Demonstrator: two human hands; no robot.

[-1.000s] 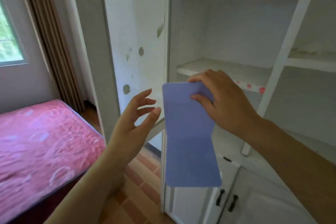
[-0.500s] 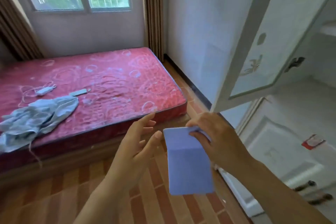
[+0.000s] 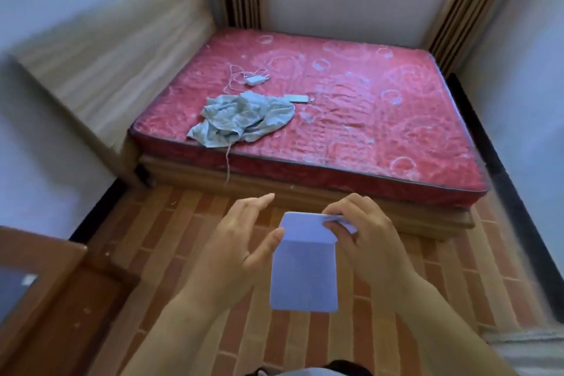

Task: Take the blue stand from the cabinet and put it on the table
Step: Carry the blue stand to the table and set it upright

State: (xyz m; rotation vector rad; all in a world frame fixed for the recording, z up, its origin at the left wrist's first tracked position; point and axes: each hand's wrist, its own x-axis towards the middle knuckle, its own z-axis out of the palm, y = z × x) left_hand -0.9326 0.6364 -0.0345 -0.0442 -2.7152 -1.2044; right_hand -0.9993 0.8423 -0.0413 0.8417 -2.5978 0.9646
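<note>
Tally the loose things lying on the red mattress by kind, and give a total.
Crumpled pale green cloth: 1
White adapter with cord: 1
Flat white rectangular device: 1
Total: 3

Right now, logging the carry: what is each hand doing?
Left hand: open, fingers spread, thumb at the blue stand's left edge, not gripping.
Right hand: closed, pinching the blue stand's folded top edge.
</note>
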